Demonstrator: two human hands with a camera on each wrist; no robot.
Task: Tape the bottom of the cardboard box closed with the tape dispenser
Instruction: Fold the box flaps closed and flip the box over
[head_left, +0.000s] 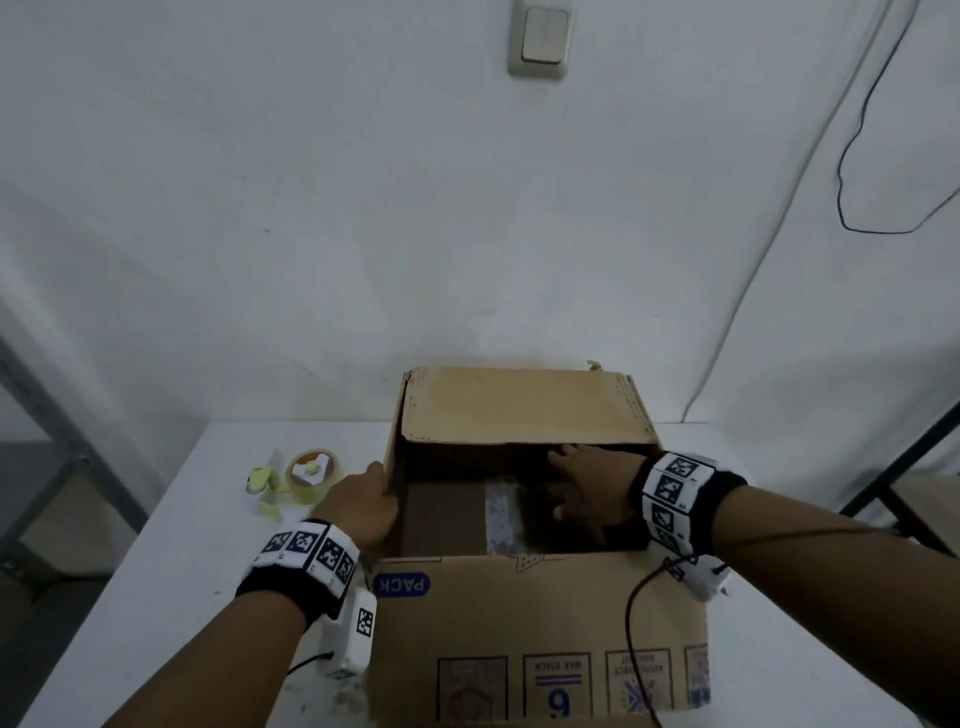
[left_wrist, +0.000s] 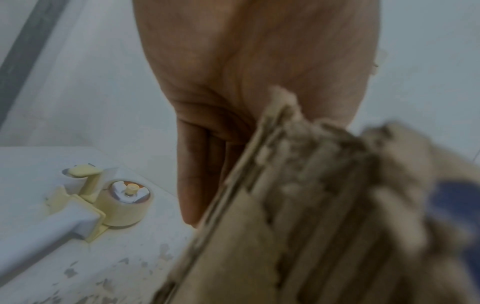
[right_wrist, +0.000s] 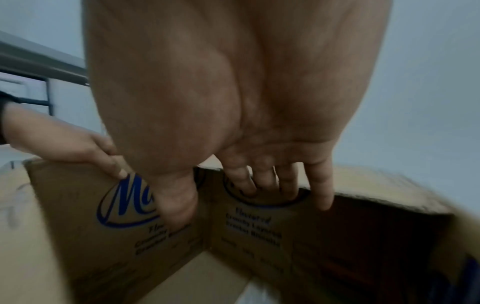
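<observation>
On the white counter, everything placed against the box:
Box: brown printed cardboard box stands open-side up near the front edge, its far flap raised, a pale tape strip along its inner floor.
Left hand: left hand grips the box's left wall at the top edge, fingers curled over the cardboard, one fingertip on the blue logo in the right wrist view.
Right hand: right hand reaches down inside the box at its right half, fingers spread and nearly straight, holding nothing.
Dispenser: pale yellow tape dispenser with a clear tape roll lies just left of the box, beyond the left hand, untouched.
</observation>
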